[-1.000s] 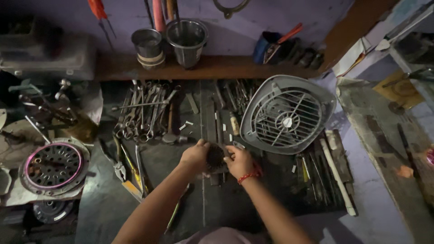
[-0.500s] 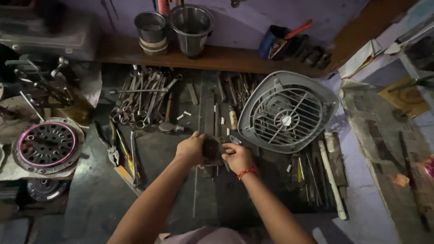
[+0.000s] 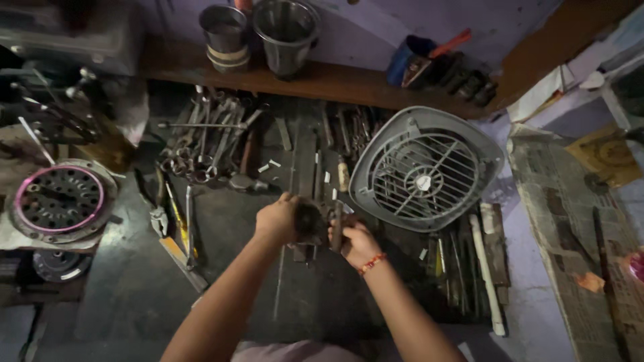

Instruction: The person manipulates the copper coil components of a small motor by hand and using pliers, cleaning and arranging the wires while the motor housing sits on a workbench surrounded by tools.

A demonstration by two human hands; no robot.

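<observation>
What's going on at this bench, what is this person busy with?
A person holds a small dark metal part in both hands over a dark workbench. The left hand cups it from one side and the right hand, with a red thread on the wrist, grips the other side. What the part is cannot be told. A grey fan grille lies to the right, a heap of wrenches further back, and a round pink-rimmed disc sits at the left.

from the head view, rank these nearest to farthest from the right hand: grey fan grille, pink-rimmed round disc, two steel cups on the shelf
Measured from the right hand:
1. Grey fan grille, just up and to its right.
2. Steel cups, on the shelf at the top, left of centre.
3. Pink-rimmed round disc, far left edge.
</observation>
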